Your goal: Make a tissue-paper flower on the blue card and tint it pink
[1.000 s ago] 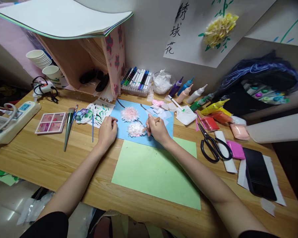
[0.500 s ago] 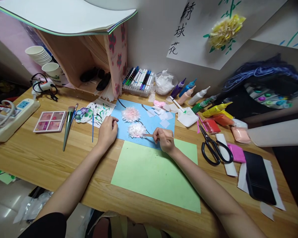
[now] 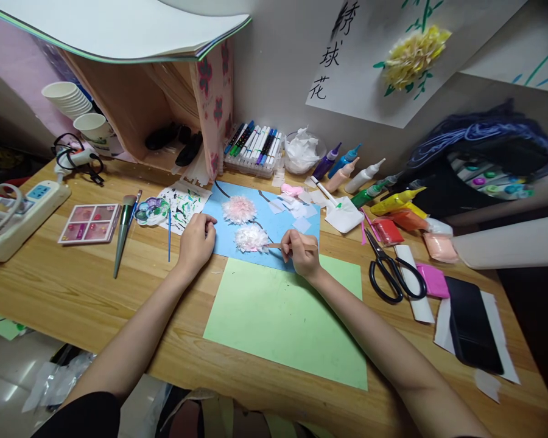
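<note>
Gently Does It: A Thin Stick Among Soft Petals

Toward the middle of the table (image 3: 178,344), nearer its far edge than its near one, we see a blue sheet (image 3: 223,238) bearing two ruffled flowers: a pink flower (image 3: 238,209) and, just on its near side, a white flower (image 3: 250,238). Our right hand (image 3: 303,254) grips a flat brown stick (image 3: 276,246), fingers closed partway along it, one end aimed at the white flower's right side; whether the tip touches the petals, we cannot tell. Our left hand (image 3: 197,240) rests at the sheet's left edge, fingers curled; we cannot tell how tightly they close or whether anything lies under them.

We judge the stick light and fairly stiff, easiest to steer with a pinch a little behind its tip. The flowers look like thin crinkled paper, so we expect them soft, nearly weightless and quick to crush; a bare corner of the blue sheet makes a safer hold than the petals. The loose paper squares (image 3: 296,207) by the sheet's far right corner probably slide at a breath and want lifting by an edge.

A green sheet (image 3: 283,322) reaches toward the table's near edge; scissors (image 3: 383,253) lie toward its right edge.
</note>
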Motion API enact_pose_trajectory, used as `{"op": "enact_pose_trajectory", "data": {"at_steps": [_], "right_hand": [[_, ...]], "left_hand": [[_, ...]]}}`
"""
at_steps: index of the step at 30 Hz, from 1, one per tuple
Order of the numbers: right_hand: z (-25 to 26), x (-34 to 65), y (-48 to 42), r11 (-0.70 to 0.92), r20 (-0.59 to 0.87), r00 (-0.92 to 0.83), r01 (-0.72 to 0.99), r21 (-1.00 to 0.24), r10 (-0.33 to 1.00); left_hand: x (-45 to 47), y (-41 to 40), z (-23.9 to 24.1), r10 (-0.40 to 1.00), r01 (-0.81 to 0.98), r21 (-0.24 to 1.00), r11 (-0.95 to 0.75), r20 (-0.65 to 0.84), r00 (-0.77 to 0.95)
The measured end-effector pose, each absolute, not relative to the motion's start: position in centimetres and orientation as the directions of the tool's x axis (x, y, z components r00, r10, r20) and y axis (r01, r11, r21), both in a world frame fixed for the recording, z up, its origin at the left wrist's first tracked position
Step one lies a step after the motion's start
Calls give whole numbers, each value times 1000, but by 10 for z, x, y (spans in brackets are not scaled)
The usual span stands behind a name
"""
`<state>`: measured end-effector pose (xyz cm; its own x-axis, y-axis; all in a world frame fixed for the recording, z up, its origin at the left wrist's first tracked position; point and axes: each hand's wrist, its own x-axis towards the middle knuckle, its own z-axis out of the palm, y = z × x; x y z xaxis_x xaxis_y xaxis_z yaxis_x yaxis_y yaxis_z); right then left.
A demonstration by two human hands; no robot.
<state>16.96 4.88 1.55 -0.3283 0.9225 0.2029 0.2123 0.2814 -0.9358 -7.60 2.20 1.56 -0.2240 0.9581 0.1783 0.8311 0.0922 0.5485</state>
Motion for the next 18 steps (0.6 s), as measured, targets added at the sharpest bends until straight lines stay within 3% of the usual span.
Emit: {"op": "enact_pose_trajectory", "data": {"at_steps": [9, 18], "right_hand": [[22, 165, 51, 316, 206, -390, 244, -917, 898], [53, 131, 92, 173, -29, -509, 345, -923, 860]], "left_hand": [[-81, 23, 13, 965, 801, 597, 48, 178, -191], [-85, 26, 11, 971, 783, 621, 48, 155, -182]]}}
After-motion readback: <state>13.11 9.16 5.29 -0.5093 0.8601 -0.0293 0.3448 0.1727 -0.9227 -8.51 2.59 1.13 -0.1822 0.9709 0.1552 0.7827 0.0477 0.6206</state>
